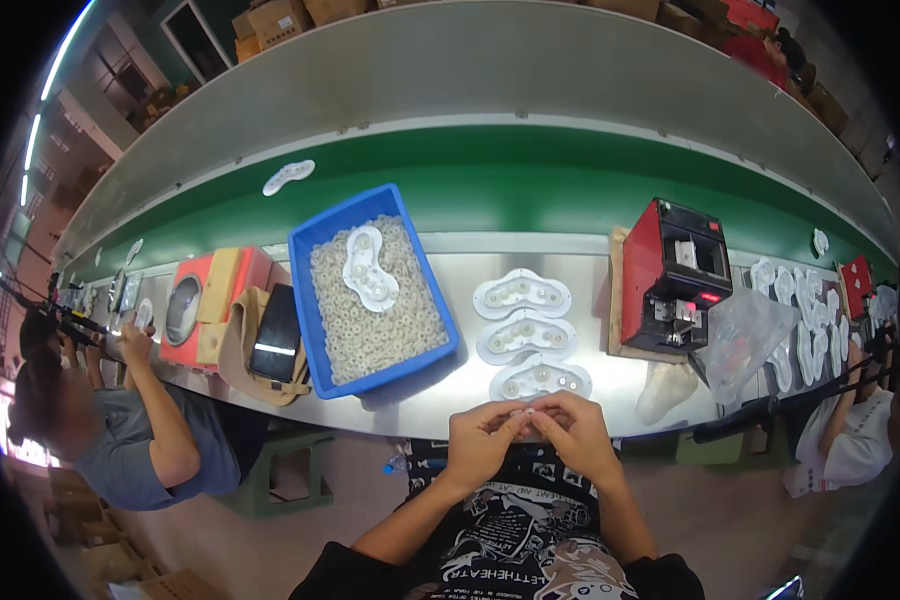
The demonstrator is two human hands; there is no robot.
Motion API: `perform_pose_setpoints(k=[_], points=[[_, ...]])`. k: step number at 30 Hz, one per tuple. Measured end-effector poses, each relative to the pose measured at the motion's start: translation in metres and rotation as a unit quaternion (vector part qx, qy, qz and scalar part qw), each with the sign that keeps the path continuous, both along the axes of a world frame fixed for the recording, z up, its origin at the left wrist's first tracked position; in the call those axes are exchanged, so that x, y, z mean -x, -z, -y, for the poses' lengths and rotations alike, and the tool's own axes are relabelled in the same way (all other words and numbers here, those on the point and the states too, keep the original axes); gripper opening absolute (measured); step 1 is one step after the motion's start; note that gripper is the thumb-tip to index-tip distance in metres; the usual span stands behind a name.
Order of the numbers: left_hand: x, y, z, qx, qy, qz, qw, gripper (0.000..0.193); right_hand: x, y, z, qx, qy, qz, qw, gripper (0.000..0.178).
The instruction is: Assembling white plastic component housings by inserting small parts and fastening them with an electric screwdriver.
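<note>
My left hand and my right hand meet at the bench's near edge, fingers closed and thumbs nearly touching. A tiny whitish piece shows between the fingertips, too small to name. Just beyond them lies a white wavy plastic housing with round discs in it, partly covered by my fingers. Two more such housings, a middle one and a far one, line up behind it. A blue bin to the left is filled with small pale rings. Another white housing rests on the rings.
A red and black machine stands at the right beside a clear plastic bag. Left of the bin are a phone and a red box. A green belt runs behind, carrying a white housing. Co-workers sit on both sides.
</note>
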State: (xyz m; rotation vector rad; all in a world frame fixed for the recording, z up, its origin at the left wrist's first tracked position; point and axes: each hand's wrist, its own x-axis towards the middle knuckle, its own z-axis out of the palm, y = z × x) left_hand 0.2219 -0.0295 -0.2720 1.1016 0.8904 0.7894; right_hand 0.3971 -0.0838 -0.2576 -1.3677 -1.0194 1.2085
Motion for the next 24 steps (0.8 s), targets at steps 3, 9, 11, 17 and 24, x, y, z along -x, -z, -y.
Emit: perform_pose_setpoints(k=[3,9,11,17,24], points=[[-0.004,-0.005,-0.005,-0.04,-0.019,-0.039,0.998,0.016,-0.007,-0.008,-0.01,-0.033,-0.014,0.064,0.997,0.013],[-0.005,-0.006,-0.03,-0.318,-0.065,-0.174,0.93,0.011,-0.017,0.001,-0.046,-0.183,0.047,0.394,0.9,0.009],[-0.006,-0.005,-0.033,-0.319,-0.066,-0.171,0.93,0.01,-0.015,0.008,-0.048,-0.176,0.045,0.401,0.898,0.009],[-0.014,0.003,-0.038,-0.361,-0.048,-0.181,0.914,0.007,-0.011,0.019,-0.053,-0.159,0.061,0.423,0.89,0.012],[-0.025,0.006,-0.048,-0.443,-0.003,-0.234,0.865,0.006,-0.013,0.021,-0.054,-0.141,0.077,0.393,0.905,0.016]])
